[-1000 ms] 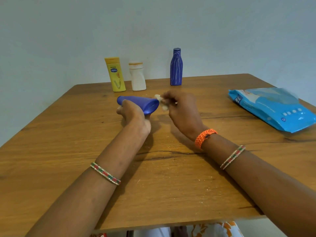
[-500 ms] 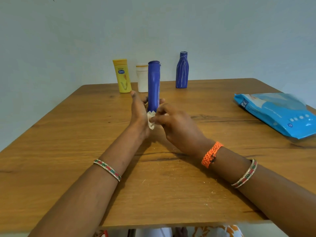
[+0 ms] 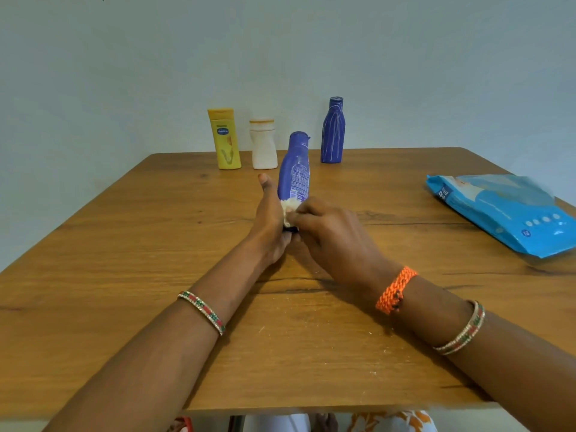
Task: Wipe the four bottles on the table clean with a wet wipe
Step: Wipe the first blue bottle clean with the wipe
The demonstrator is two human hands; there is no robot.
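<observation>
The blue lotion bottle [image 3: 294, 169] is gripped at its base by the left hand [image 3: 270, 219] — the wet wipe [image 3: 288, 210] is pinched against it by the right hand [image 3: 330, 232]. All this is set over a wooden table [image 3: 124, 244] before a pale wall [image 3: 124, 57].

A single head-worn view looks forward and down, close over the wooden table [image 3: 131, 275], facing the wall [image 3: 124, 57].

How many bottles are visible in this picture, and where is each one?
4. The yellow bottle, white bottle and dark blue bottle stand at the table's far edge. The blue bottle is held by the left hand. None seems hidden.
</observation>
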